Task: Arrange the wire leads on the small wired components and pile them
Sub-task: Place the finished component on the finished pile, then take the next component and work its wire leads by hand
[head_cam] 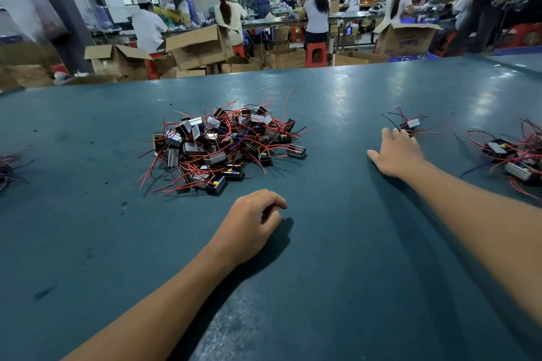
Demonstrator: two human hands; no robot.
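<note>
A tangled heap of small black box components with red, black and blue wire leads lies on the green table, ahead and left of centre. My left hand rests on the table just in front of that heap, fingers curled under, holding nothing. My right hand lies flat with fingers spread, its fingertips touching a single component with red leads at the right. A smaller pile of components sits further right, near the frame edge.
More wire leads poke in at the left edge of the table. Beyond the table's far edge stand open cardboard boxes, red stools and several people working at benches.
</note>
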